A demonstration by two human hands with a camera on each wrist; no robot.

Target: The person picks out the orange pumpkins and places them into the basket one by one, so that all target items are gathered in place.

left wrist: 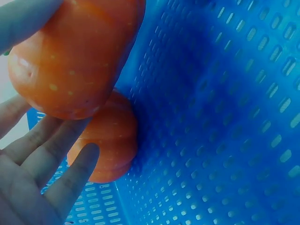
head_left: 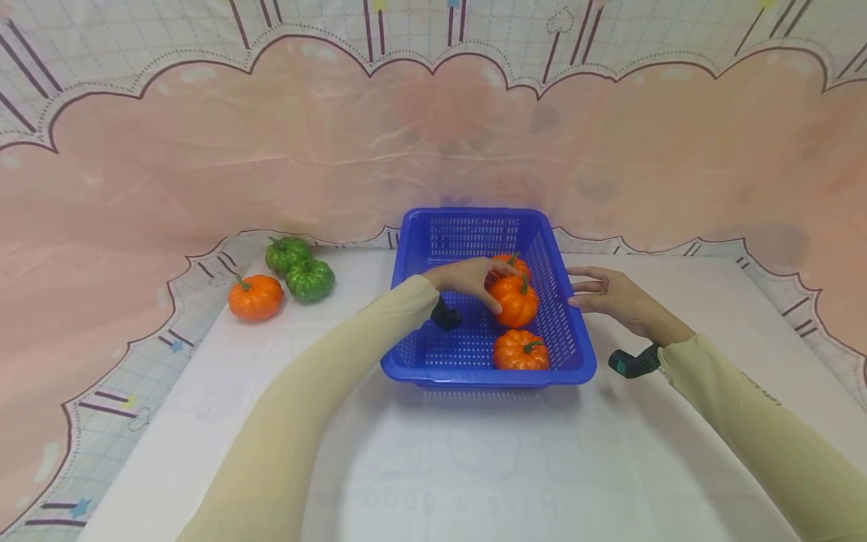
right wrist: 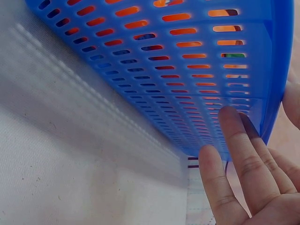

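Observation:
Inside a blue perforated basket (head_left: 488, 376), my left hand (head_left: 469, 277) grips an orange pumpkin (head_left: 516, 307) with a green stem. In the left wrist view the thumb lies on one side of this pumpkin (left wrist: 75, 65) and the fingers on the other. Behind it sits a second orange pumpkin (head_left: 516, 263), partly hidden, and nearer the front lies a third orange pumpkin (head_left: 520, 351). My right hand (head_left: 619, 301) is at the outside of the basket's right wall, its fingers (right wrist: 246, 161) extended along the holes and the thumb near the rim.
On the left of the white table (head_left: 420, 459) stand an orange pumpkin (head_left: 256, 298) and two green pumpkins, one in front (head_left: 310, 281) and one behind (head_left: 287, 256). A patterned cloth (head_left: 305, 150) hangs behind the table.

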